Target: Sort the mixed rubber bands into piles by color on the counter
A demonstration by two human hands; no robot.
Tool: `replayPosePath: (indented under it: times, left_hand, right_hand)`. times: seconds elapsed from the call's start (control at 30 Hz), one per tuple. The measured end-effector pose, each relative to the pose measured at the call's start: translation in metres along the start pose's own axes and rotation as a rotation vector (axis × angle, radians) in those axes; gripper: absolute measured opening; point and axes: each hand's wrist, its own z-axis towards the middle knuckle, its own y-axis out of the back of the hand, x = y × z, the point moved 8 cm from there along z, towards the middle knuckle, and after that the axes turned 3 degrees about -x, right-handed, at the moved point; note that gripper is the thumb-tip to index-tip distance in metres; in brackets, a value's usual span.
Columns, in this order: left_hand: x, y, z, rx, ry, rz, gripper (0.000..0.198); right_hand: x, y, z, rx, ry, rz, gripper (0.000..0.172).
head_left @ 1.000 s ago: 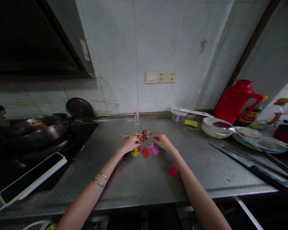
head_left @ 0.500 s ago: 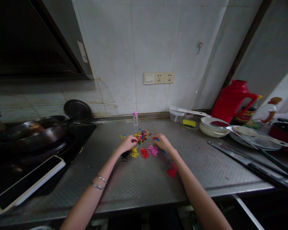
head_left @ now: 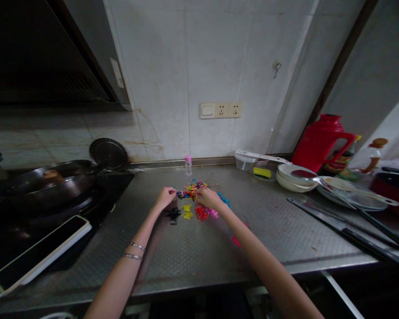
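A mixed pile of small coloured rubber bands (head_left: 192, 189) lies on the metal counter. My left hand (head_left: 165, 197) is at the pile's left edge, thumb and fingers pinched together; what they hold is too small to make out. At the pile's right side is my right hand (head_left: 209, 198), fingertips closed down among the bands, their grip hidden. Sorted heaps lie nearer me: black bands (head_left: 174, 214), yellow bands (head_left: 186, 212), red bands (head_left: 201, 213) and pink bands (head_left: 213, 213). Blue bands (head_left: 224, 200) sit just right of my right hand, partly covered by it.
Behind the pile stands a small clear bottle with a pink cap (head_left: 188, 165). A red object (head_left: 236, 241) lies partly under my right forearm. Left are a wok (head_left: 49, 188) and a phone (head_left: 43, 252); right are bowls (head_left: 295, 181), a red thermos (head_left: 319, 144) and long utensils (head_left: 346, 226).
My left hand has drawn left, off the mixed pile. My right hand has moved left from the blue bands to the mixed pile, leaving the blue heap in sight.
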Motion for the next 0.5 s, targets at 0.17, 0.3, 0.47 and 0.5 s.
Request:
replayPosePath:
  times: [0.17, 0.3, 0.47, 0.5]
  left_hand:
    - [0.005, 0.000, 0.001, -0.013, 0.015, -0.001, 0.021]
    - [0.003, 0.000, 0.000, -0.014, 0.024, -0.004, 0.021]
    - [0.000, 0.000, -0.001, -0.013, 0.016, -0.012, 0.022]
    - [-0.001, -0.001, -0.001, -0.008, 0.011, -0.016, 0.022]
  right_hand:
    - [0.001, -0.012, 0.001, -0.011, -0.111, -0.068, 0.029]
    - [0.000, -0.016, 0.001, -0.013, -0.093, -0.069, 0.030]
    - [-0.006, -0.015, 0.001, -0.028, -0.108, -0.061, 0.031]
    - [-0.007, -0.014, 0.001, -0.029, -0.116, -0.060, 0.031]
